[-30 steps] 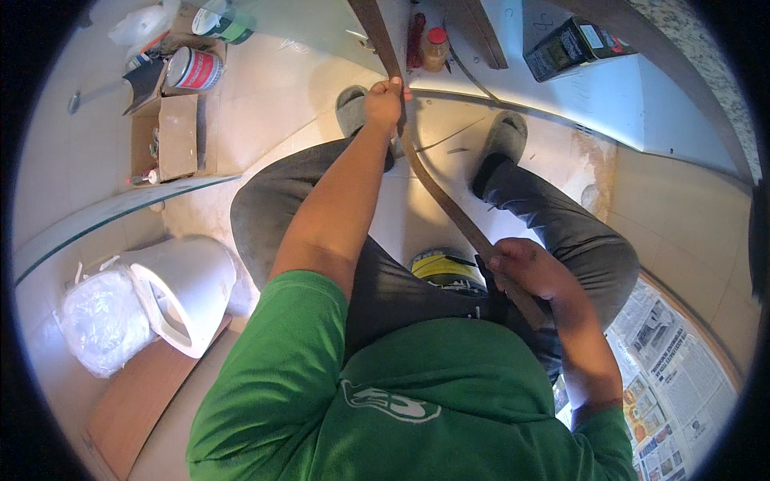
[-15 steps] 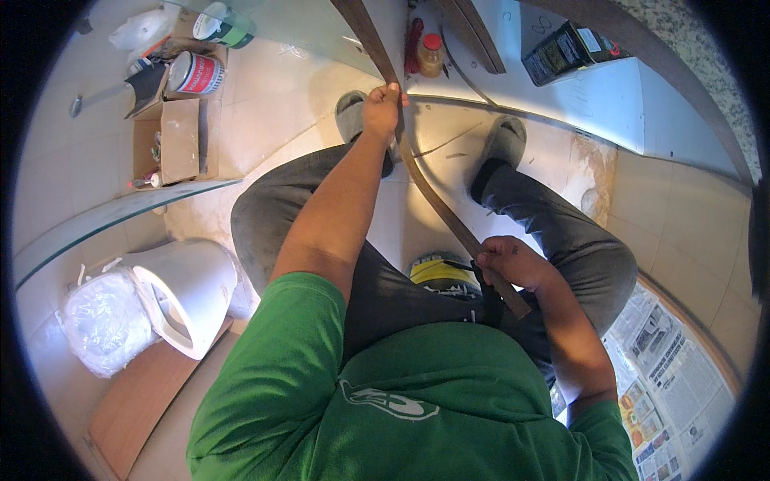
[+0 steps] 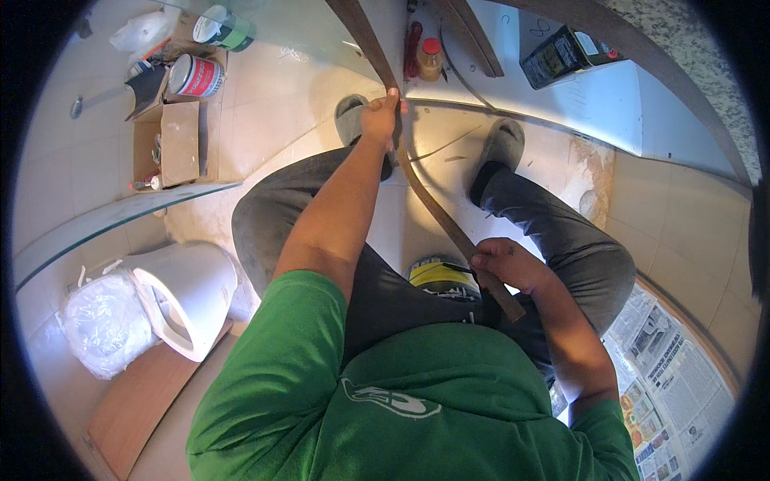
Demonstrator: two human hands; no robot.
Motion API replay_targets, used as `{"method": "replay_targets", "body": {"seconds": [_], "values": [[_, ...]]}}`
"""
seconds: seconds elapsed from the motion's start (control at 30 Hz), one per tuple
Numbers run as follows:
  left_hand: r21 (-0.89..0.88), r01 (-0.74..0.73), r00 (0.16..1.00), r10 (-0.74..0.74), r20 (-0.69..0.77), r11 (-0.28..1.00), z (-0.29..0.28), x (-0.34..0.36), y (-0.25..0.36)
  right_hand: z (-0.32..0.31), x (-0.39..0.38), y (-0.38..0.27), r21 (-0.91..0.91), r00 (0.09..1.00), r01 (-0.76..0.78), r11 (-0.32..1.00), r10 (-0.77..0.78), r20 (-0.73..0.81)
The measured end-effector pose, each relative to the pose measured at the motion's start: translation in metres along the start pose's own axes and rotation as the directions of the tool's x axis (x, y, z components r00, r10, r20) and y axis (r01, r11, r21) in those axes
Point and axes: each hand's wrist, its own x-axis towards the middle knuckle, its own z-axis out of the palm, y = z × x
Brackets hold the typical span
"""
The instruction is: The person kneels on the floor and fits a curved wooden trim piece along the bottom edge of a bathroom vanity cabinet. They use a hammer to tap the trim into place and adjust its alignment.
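Note:
A long, narrow brown strip (image 3: 437, 210), which looks like wood trim, runs from the top of the view down between my knees and looks curved. My left hand (image 3: 380, 120) is closed around its far part, thumb along the edge. Near its close end, my right hand (image 3: 511, 264) grips the strip between thumb and fingers. A thin dark piece (image 3: 459, 268) sticks out to the left beside my right fingers; its kind is unclear. Below it, between my thighs, is a round yellow and black object (image 3: 439, 276), partly covered.
A bottle with a red lid (image 3: 431, 60) and a dark rectangular can (image 3: 561, 58) stand ahead. Paint tins (image 3: 195, 75) and an open cardboard box (image 3: 180, 140) are at the left, above a glass edge (image 3: 120, 216). A white toilet (image 3: 188, 297) stands at left; newspaper (image 3: 674, 377) lies at right.
My left hand has shifted slightly toward me along with the strip. The strip's near end has moved a little left, and the thin dark piece points further left.

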Motion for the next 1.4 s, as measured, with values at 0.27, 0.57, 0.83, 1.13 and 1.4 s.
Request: {"method": "replay_targets", "body": {"seconds": [0.27, 0.57, 0.83, 1.13, 1.4], "values": [[-0.01, -0.135, 0.991, 0.135, -0.022, 0.991, 0.002, 0.019, -0.026, 0.006, 0.009, -0.005, 0.12, 0.999, 0.038, 0.992, -0.034, -0.039], [-0.004, -0.054, 0.997, 0.054, -0.047, 0.999, 0.002, 0.035, -0.048, 0.011, 0.031, -0.013, 0.078, 0.995, 0.022, 0.997, -0.014, -0.094], [0.027, -0.097, 0.993, 0.099, -0.071, 0.995, -0.002, 0.041, -0.055, 0.008, 0.028, -0.026, 0.099, 0.996, -0.037, 0.994, 0.046, -0.083], [-0.025, -0.033, 0.998, 0.032, -0.047, 0.999, -0.002, 0.037, -0.051, 0.008, 0.028, -0.026, -0.062, 0.994, 0.051, 0.997, -0.057, -0.097], [-0.152, 0.26, 0.962, -0.241, 0.13, 0.954, -0.013, 0.048, -0.035, 0.008, 0.029, -0.028, 0.089, 0.996, -0.072, 0.993, 0.077, -0.053]]}}
